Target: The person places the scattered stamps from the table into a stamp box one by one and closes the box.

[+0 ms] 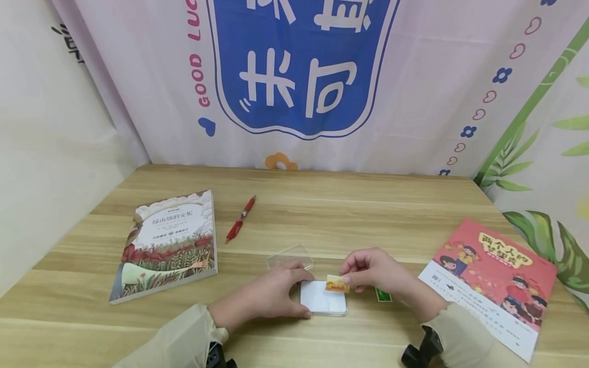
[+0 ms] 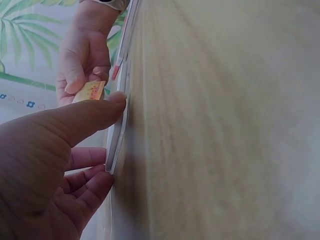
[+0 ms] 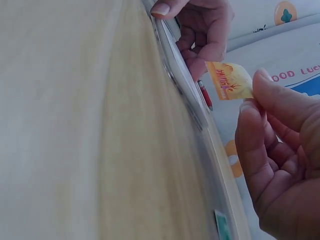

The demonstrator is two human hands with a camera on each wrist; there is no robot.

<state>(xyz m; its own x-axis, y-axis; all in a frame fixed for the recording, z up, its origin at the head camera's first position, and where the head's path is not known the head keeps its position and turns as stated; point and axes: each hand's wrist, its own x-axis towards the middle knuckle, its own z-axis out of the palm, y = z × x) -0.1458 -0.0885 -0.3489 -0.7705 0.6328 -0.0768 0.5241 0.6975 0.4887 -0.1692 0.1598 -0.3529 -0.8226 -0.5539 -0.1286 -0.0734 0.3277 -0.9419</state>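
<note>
Between the thumb and fingers of my right hand (image 1: 379,271) is a small orange-and-yellow sticker (image 1: 337,284), held over a shallow clear plastic box (image 1: 346,309). White paper (image 1: 319,299) fills the box. My left hand (image 1: 271,289) grips the box at its left side, thumb at the near edge and fingers at the far one. In the right wrist view the sticker (image 3: 227,82) shows printed lettering and bends slightly. A green sticker (image 1: 383,295) lies on the table, partly hidden under my right hand. Behind my left fingers rests a clear lid (image 1: 296,251).
A thick book (image 1: 170,240) lies at the left of the wooden table (image 1: 359,214), with a red pen (image 1: 241,220) beside it. On the right, near my forearm, is a red-and-white picture book (image 1: 497,276). A printed curtain (image 1: 405,102) hangs behind the table.
</note>
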